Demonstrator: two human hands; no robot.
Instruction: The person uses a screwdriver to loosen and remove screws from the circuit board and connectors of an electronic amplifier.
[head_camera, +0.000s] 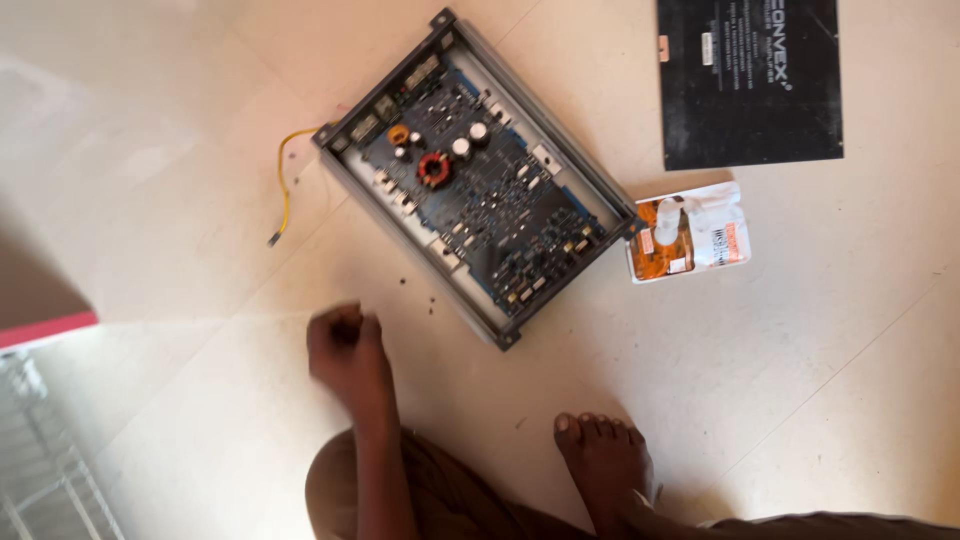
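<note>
On the pale tiled floor (200, 200) in front of you lies the opened metal amplifier chassis with its blue circuit board exposed (475, 180), set at a slant so that one corner points toward your knee. Near the middle of the board sits a red-wound ring coil (433, 168), with a few silver-topped cylindrical capacitors (470, 140) just beside it. A thin yellow wire (284, 180) trails from the chassis's left corner and curls down across the floor.

Your left hand (345, 350) hovers low over the floor, just short of the chassis's near edge and not touching it. Its fingers are curled in together like a loose fist; the hand is blurred, so you cannot tell whether anything small is pinched inside. Your right hand is out of view.

Touching the chassis's right corner is a small white and orange blister pack holding a pale tube (690, 232). Beyond that, at the top right, rests a flat black rectangular cover plate (750, 90), well apart from your hand. Your bare foot (605, 460) is planted on the floor below the chassis, and your brown-clad knee (440, 495) is under the forearm. At the far left edge you see a pink-edged surface (45, 330) and a white wire rack (50, 470) below it.
</note>
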